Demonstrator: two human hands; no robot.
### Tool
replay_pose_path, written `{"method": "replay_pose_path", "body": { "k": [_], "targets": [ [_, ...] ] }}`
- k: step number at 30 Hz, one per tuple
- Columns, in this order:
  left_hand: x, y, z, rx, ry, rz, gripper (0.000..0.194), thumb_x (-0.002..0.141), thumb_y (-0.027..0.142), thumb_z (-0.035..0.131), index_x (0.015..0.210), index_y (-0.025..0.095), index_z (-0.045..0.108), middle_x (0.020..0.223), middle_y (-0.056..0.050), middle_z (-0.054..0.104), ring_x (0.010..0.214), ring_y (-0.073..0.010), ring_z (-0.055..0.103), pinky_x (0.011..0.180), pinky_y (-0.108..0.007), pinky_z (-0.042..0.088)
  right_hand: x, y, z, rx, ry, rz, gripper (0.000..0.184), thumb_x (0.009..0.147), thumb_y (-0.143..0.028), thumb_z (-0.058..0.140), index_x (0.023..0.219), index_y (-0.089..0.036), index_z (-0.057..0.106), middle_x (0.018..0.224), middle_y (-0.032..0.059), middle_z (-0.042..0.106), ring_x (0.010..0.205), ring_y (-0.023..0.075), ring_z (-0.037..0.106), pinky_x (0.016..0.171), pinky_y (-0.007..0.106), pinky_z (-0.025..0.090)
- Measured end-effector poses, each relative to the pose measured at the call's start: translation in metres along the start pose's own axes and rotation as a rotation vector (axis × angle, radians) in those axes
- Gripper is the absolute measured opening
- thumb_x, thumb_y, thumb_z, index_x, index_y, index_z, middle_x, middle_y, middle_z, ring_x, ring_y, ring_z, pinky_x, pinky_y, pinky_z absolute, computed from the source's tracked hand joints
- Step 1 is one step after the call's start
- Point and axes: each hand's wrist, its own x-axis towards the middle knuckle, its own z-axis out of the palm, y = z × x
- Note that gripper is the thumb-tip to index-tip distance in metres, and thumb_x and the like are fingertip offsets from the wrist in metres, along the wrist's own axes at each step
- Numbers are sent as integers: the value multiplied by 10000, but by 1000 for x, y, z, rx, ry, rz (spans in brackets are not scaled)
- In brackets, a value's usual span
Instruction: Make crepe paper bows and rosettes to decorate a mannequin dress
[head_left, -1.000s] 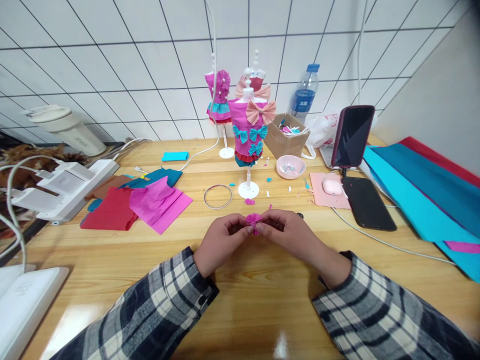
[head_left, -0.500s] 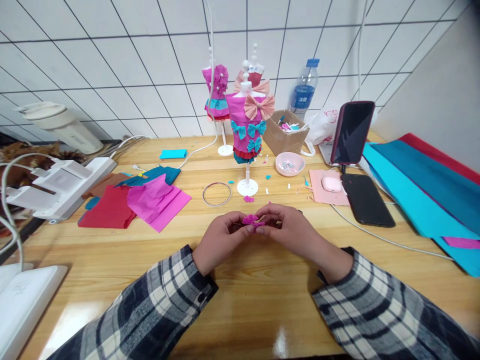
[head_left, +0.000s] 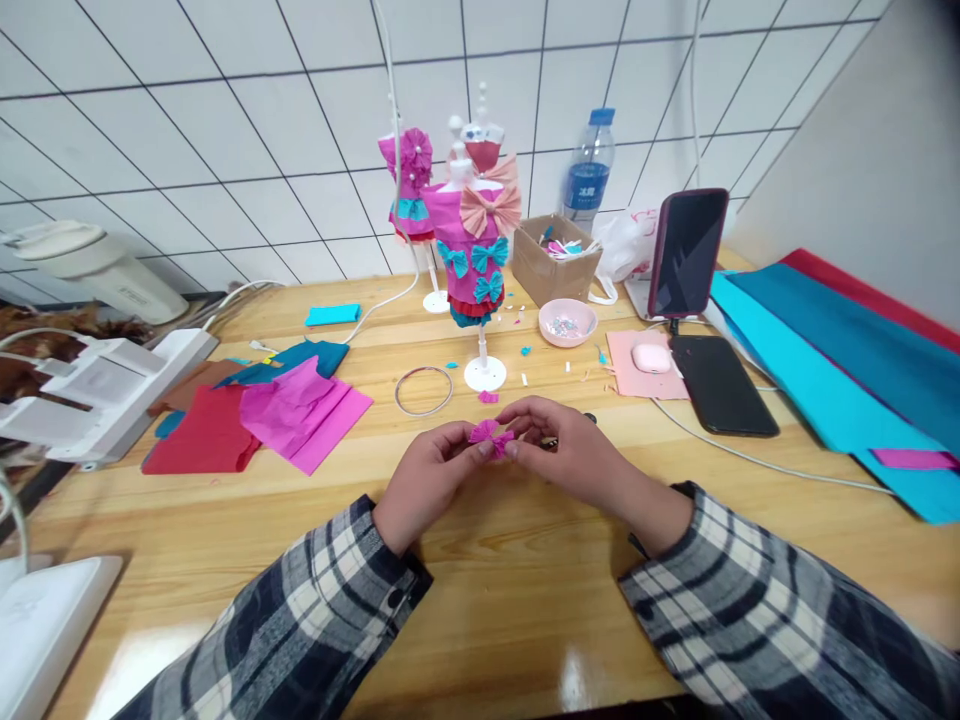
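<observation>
Between the fingertips of both hands is a small magenta crepe-paper bow [head_left: 491, 437], pleated and fanned out at its ends. My left hand [head_left: 427, 478] pinches it from the left with thumb and forefinger. From the right, my right hand [head_left: 581, 455] pinches its other side, the remaining fingers curled. A small dark object [head_left: 590, 417] peeks out behind the right hand; most of it is hidden. Just beyond the hands stands a mini dress form [head_left: 472, 245] in a magenta paper dress with peach and teal bows. A magenta scrap [head_left: 488, 397] lies by its base.
Folded magenta paper [head_left: 307, 410] and red paper [head_left: 202, 430] lie left, near a wire ring [head_left: 424, 391]. Behind are a pink bowl [head_left: 568, 335], a cardboard box [head_left: 551, 275] and a bottle [head_left: 589, 175]. Phones [head_left: 724, 385] and paper sheets [head_left: 817, 375] are right.
The bow has turned between my fingers and more of its fanned shape shows. My right fingers have shifted slightly around it. The whole view has swung a little to the right.
</observation>
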Motion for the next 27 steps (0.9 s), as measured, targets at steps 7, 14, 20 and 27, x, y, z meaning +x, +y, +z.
{"method": "replay_pose_path", "body": {
  "k": [7,14,20,27],
  "targets": [
    [-2,4,1,35,-7,43,197,736,336,701,801,155,664,777,-6,667,740,-144,591,717,-254,458,1,-2,0,56,12,24,97,743,-221,652,829,-176,652,792,21,694,705,132,631,672,265,499],
    [-1,0,3,179,-36,73,193,758,336,668,807,150,658,766,-14,662,704,-139,586,676,-256,464,0,-5,-2,-85,25,26,34,741,-184,635,745,-188,669,718,-10,667,646,111,575,628,244,449],
    [-2,-3,-1,597,80,420,121,827,277,613,852,189,692,785,-34,674,742,-167,605,696,-300,489,0,-7,-6,-110,110,-17,138,731,-242,645,855,-182,656,806,5,638,619,100,538,613,249,451],
    [-9,5,-17,1000,366,1035,237,747,139,698,881,333,723,1002,-20,654,1077,-245,545,1003,-492,366,-4,-11,-6,345,-159,236,364,796,-519,573,779,-164,650,715,8,605,457,65,431,355,186,343]
  ]
}}
